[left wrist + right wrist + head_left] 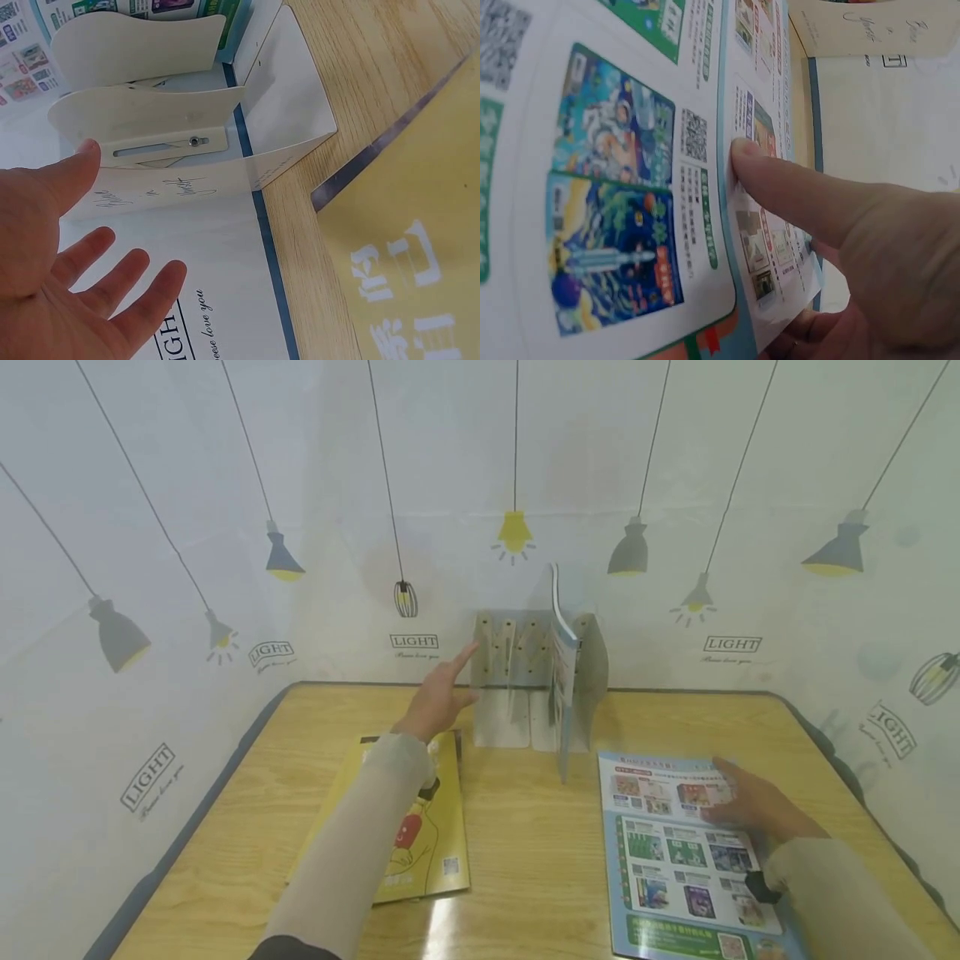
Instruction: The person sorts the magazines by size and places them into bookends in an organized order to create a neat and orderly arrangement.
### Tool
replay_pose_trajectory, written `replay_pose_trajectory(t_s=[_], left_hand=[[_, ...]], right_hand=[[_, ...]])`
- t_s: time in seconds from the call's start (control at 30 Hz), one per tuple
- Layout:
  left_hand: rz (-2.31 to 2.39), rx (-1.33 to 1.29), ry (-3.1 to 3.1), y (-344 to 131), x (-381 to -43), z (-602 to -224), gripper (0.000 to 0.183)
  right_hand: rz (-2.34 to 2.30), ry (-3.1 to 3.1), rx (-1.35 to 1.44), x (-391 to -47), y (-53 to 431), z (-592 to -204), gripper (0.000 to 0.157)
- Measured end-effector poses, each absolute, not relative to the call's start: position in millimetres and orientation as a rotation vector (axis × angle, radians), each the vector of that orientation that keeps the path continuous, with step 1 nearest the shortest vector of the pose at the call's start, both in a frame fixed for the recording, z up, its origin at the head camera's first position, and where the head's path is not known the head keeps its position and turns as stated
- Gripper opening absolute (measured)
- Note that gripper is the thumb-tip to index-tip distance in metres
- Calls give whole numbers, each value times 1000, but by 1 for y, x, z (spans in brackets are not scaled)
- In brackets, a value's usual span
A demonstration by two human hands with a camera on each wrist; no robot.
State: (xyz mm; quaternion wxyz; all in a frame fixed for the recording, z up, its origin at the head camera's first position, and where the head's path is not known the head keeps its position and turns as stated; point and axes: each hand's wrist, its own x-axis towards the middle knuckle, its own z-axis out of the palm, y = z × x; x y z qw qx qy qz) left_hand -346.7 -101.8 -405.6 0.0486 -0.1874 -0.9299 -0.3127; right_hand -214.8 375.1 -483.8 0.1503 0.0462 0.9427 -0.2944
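Observation:
A white desktop bookend rack (501,727) with upright dividers stands at the back of the table. One thin magazine (564,685) stands upright in its right part, its top bent over. My left hand (437,700) is at the rack's left side, fingers spread and holding nothing; in the left wrist view its thumb overlaps the outer panel (150,187). At the right, my right hand (761,802) pinches the far right edge of a blue-bordered magazine (626,860) printed with small book covers. The right wrist view shows the thumb (802,191) on the page and other fingers behind the edge.
Yellow magazines (442,852) lie stacked on the table's left, partly under the left forearm. A wall covering printed with lamps (450,485) surrounds the wooden table (525,860) at the back and sides, close behind the rack.

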Motion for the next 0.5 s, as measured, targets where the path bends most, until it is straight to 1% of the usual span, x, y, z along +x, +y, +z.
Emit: replay_pose_trajectory(t_s=[0.3, 0.5], left_hand=[[-941, -573, -2813, -100, -346, -405, 88], [-922, -559, -2822, -101, -346, -406, 87]], right_hand=[[-983, 2706, -46, -211, 389, -491, 116], [-966, 2729, -69, -205, 392, -489, 101]])
